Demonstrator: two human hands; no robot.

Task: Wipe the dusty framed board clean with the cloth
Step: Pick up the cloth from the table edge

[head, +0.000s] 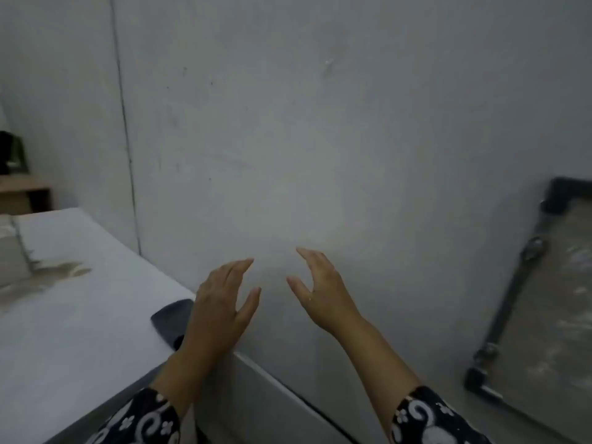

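Observation:
The dusty framed board (544,302) leans against the grey wall at the right edge; its dark frame shows metal clips and its pane is smeared with pale dust. A beige cloth (48,274) lies crumpled on the white table at the left. My left hand (221,302) hovers in front of the wall with relaxed fingers and holds nothing. My right hand (320,290) is raised beside it, fingers loosely spread, also holding nothing. Both hands are well left of the board.
A white table (80,331) fills the lower left, with a dark flat object (173,318) at its corner, partly behind my left wrist. A wooden shelf (22,190) with a dark item stands at the far left. The grey wall (288,123) is straight ahead.

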